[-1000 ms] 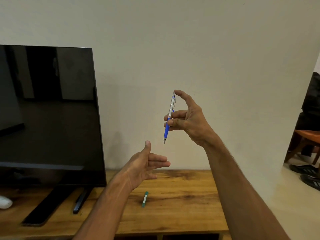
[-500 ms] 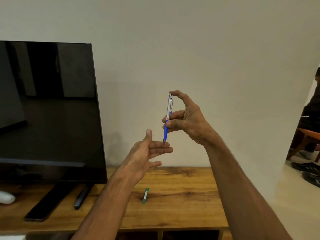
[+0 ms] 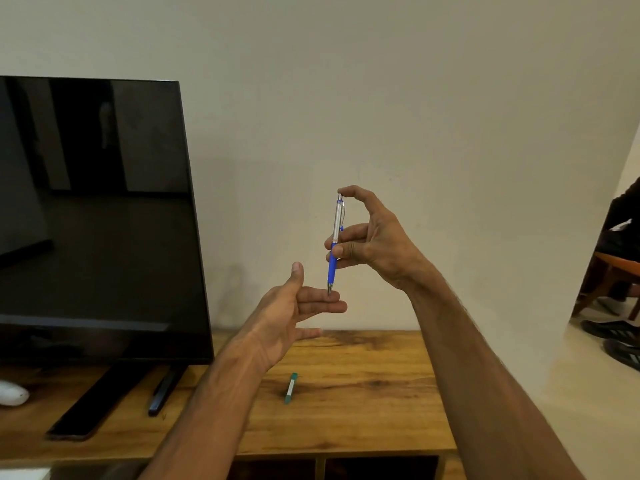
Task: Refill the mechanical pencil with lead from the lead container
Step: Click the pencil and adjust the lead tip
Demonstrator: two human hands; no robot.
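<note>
Head view, left to right. Small white object (image 3: 12, 393) sat at the far left of the tabletop (image 3: 381, 410), cut off by the frame edge. Dark-screened TV (image 3: 93, 220) stood beside it on black feet.

Left hand (image 3: 287, 313) was raised above the tabletop, spread flat with fingers straight and pointing right, thumb up, holding nothing. Lead container (image 3: 291, 388), a slim green-and-white tube, lay on the tabletop below that hand, apart from both hands.

Pencil (image 3: 335, 244) was in the air, near upright, tip down. The tip met the uppermost finger of the left hand. Right hand (image 3: 374, 244) gripped it, fingers curled round the blue lower barrel and one digit bent over the silver cap on top. Couldn't tell whether any lead showed at the tip.

Far right, past the wall corner: wooden chair (image 3: 609, 282) and dark shoes (image 3: 616, 337) on the floor.
</note>
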